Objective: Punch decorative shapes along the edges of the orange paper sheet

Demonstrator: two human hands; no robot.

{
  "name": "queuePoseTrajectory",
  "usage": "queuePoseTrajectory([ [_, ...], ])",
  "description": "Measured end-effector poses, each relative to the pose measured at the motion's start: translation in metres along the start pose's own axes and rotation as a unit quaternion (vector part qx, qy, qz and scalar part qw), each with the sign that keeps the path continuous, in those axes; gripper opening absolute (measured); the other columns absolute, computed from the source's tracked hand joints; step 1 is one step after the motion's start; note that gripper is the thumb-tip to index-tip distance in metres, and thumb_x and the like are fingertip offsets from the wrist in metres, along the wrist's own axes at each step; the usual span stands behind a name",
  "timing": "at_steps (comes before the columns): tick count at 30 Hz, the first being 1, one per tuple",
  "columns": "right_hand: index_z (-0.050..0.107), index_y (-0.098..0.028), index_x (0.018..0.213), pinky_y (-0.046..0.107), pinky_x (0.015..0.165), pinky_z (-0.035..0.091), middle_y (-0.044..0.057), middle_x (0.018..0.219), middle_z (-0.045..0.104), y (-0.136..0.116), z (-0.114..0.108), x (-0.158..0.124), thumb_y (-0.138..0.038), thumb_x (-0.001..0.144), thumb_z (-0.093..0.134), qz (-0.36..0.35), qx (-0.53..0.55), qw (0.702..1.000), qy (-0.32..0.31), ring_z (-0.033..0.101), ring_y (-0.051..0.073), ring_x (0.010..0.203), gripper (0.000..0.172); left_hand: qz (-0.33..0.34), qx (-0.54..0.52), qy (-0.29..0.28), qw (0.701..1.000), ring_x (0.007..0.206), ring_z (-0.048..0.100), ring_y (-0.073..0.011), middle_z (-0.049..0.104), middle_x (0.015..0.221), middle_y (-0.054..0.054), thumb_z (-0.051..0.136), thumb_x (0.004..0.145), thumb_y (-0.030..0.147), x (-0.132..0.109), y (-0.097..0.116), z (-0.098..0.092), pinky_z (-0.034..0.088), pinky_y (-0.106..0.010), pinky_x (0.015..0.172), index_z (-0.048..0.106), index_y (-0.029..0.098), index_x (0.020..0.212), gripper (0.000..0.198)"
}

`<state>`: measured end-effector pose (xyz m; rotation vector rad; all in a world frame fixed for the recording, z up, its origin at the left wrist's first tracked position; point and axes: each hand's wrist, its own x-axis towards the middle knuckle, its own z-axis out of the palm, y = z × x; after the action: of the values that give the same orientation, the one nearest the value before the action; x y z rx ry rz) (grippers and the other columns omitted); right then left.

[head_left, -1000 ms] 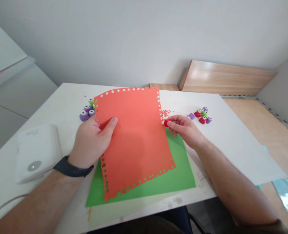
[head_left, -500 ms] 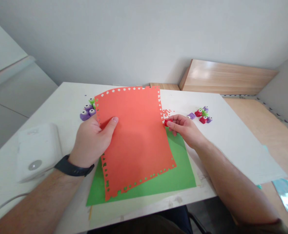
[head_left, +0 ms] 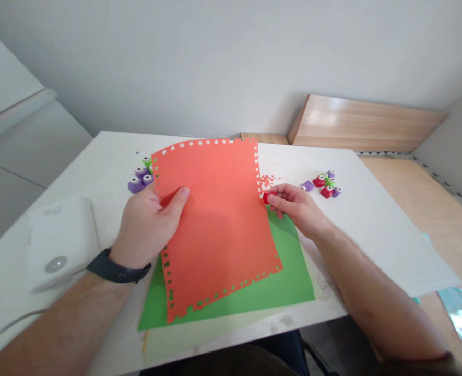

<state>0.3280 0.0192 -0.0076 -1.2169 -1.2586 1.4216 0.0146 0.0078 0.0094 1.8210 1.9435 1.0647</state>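
Note:
An orange sheet of paper with small shapes punched along its edges is raised and tilted above a green sheet. My left hand is closed on its left side, thumb on the front and fingers behind. At the right edge of the orange sheet, my right hand pinches a small red craft punch, which sits against that edge. Just beyond it lie tiny orange cut-outs on the white table. The fingers behind the sheet are hidden.
More punches in purple, red and green form a cluster at the right, with a purple one nearer my hand. Another group is partly hidden behind the paper. A white device with a cable stands at the left.
Almost nothing differs. The lower left part of the orange sheet has shifted very slightly left; both hands keep their places and their holds.

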Motion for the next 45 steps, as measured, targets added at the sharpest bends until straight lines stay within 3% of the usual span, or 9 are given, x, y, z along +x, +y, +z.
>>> queuePoseTrajectory([
  [22,0.073,-0.021,0.100,0.028,0.054,0.040,0.004,0.087,0.073,0.0006,0.0016,-0.0024,-0.044,0.078,0.090,0.007,-0.010,1.000,-0.027,0.057,0.014,0.068,0.036,0.006,0.005,0.009,1.000,0.113,0.076,-0.0282,0.081,0.121,-0.007,0.062,0.098,0.045,-0.0003,-0.0015,0.0007,0.058,-0.037,0.100,0.078,0.019,0.118,0.036],
  [32,0.073,-0.021,0.101,0.027,0.054,0.040,0.004,0.088,0.074,-0.0016,0.0023,-0.0036,-0.044,0.078,0.090,0.012,-0.009,0.999,-0.043,0.059,0.015,0.070,0.037,0.000,-0.004,0.009,1.000,0.112,0.076,-0.0272,0.081,0.121,-0.007,0.064,0.098,0.042,-0.0002,0.0006,0.0010,0.058,-0.035,0.098,0.078,0.017,0.105,0.029],
  [45,0.075,-0.019,0.107,0.025,0.056,0.043,0.005,0.098,0.075,-0.0007,0.0027,-0.0025,-0.035,0.073,0.094,0.040,0.010,0.998,-0.049,0.062,0.014,0.075,0.042,0.023,0.001,0.018,1.000,0.117,0.075,-0.0261,0.080,0.124,-0.007,0.063,0.099,0.040,-0.0013,-0.0022,0.0025,0.057,-0.036,0.103,0.077,0.017,0.112,0.030],
])
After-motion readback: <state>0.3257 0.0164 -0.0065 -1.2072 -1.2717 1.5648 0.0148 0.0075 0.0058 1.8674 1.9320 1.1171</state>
